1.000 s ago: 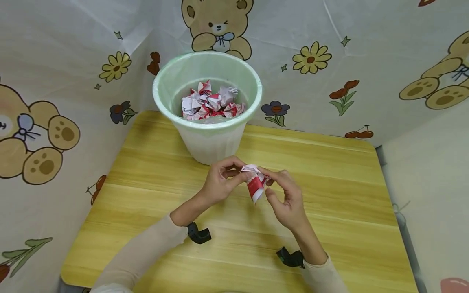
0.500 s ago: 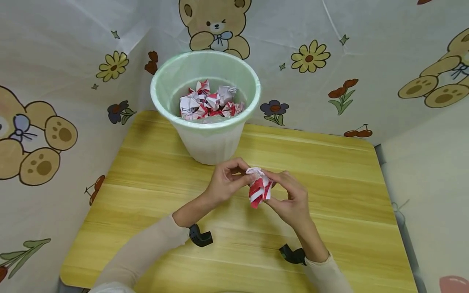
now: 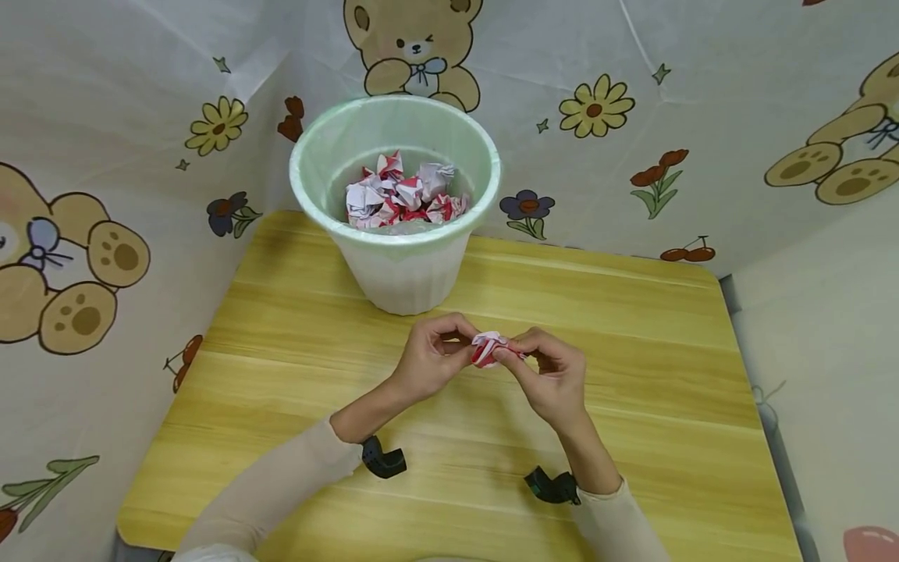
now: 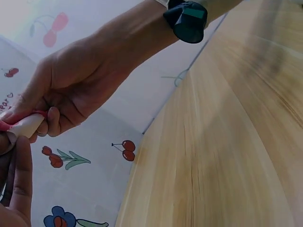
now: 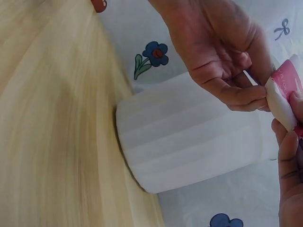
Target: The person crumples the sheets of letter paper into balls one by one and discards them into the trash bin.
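A crumpled red-and-white piece of paper is held in the air over the table, just in front of the bin. From the left, my left hand pinches it between thumb and fingers. My right hand grips its other side, thumb pressed on the near face. In the left wrist view, a pale fold of the paper shows between both hands' fingers. The right wrist view shows the paper with printed letters on its red part; some of it lies behind the fingers.
A pale green and white bin stands at the back left of the wooden table. Several crumpled red-and-white papers lie inside it. A patterned cloth hangs behind and along the sides.
The paper's lower end, which hung down, is now folded up and the bundle looks smaller. My right thumb has moved up onto it. Both hands stay in nearly the same place.
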The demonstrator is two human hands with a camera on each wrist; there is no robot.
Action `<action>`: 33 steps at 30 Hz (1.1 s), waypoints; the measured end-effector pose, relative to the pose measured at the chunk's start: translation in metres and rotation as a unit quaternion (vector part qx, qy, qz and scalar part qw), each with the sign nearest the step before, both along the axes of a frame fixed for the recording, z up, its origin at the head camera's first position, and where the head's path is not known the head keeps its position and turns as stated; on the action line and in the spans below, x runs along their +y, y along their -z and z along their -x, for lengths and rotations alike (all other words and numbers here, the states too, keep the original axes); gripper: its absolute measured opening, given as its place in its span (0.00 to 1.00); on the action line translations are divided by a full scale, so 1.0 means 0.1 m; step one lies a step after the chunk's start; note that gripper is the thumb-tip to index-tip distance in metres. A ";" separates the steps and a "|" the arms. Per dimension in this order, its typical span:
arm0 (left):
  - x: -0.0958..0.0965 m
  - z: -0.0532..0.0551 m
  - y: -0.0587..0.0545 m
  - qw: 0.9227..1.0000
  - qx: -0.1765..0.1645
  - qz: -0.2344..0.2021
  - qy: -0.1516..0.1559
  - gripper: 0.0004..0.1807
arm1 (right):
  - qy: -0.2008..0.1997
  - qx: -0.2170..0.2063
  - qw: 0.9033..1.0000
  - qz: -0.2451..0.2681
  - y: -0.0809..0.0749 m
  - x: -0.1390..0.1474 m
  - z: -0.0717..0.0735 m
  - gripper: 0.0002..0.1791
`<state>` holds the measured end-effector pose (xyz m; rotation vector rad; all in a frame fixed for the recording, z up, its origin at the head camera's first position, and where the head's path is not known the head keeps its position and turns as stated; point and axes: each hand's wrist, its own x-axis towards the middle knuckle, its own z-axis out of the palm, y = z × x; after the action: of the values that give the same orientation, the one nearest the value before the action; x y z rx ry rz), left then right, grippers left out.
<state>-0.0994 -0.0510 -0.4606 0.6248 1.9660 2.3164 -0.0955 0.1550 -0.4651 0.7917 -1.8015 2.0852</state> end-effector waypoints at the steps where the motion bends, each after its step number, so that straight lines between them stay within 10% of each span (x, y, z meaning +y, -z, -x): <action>1: -0.01 0.00 0.00 1.000 0.001 0.001 0.002 0.04 | -0.002 -0.002 1.000 0.000 0.00 0.00 0.00 0.06; 11: -0.11 0.03 -0.04 0.996 0.064 0.045 0.049 0.14 | 0.020 -0.028 0.999 0.025 0.02 0.00 0.04 0.09; 19: -0.12 0.05 -0.11 0.981 0.142 0.132 -0.024 0.11 | -0.006 -0.026 1.000 -0.002 0.00 0.01 0.02 0.04; 26: -0.11 0.11 -0.14 0.995 0.047 0.014 0.085 0.02 | -0.109 -0.039 0.993 0.039 -0.04 0.08 0.00 0.06; 33: -0.06 0.07 -0.01 0.971 -0.055 -0.114 0.203 0.26 | -0.218 -0.054 0.971 0.082 -0.06 0.07 0.01 0.06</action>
<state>-0.1067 -0.0574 -0.4593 0.8041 1.3782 2.2696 -0.0969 0.1624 -0.4595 1.1292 -1.5854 2.5552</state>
